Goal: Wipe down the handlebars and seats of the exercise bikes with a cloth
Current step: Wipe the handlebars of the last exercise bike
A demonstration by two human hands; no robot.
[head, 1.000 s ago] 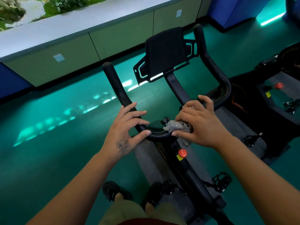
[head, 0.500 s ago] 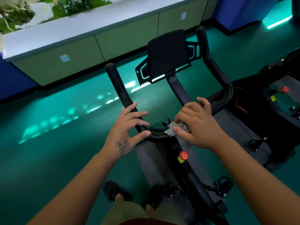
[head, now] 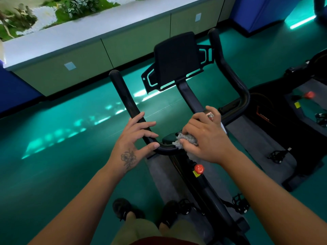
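Observation:
The bike's black U-shaped handlebar (head: 123,92) stands in front of me, with a dark console (head: 175,59) between its two arms. My left hand (head: 136,138) rests on the bar's left bend, fingers laid over it and thumb along the near side. Just to the right, my right hand (head: 207,138) grips a crumpled grey cloth (head: 184,140) and presses it onto the centre of the bar by the stem. The seat is out of view.
A red knob (head: 199,168) sits on the frame below the bar, with a pedal (head: 238,204) lower right. The bike stands on a grey mat (head: 159,175). A second bike (head: 283,112) is close on the right. Green cabinets (head: 88,57) line the far side.
My right hand has slid the cloth left along the bar toward its centre. My left hand has stayed on the left bend.

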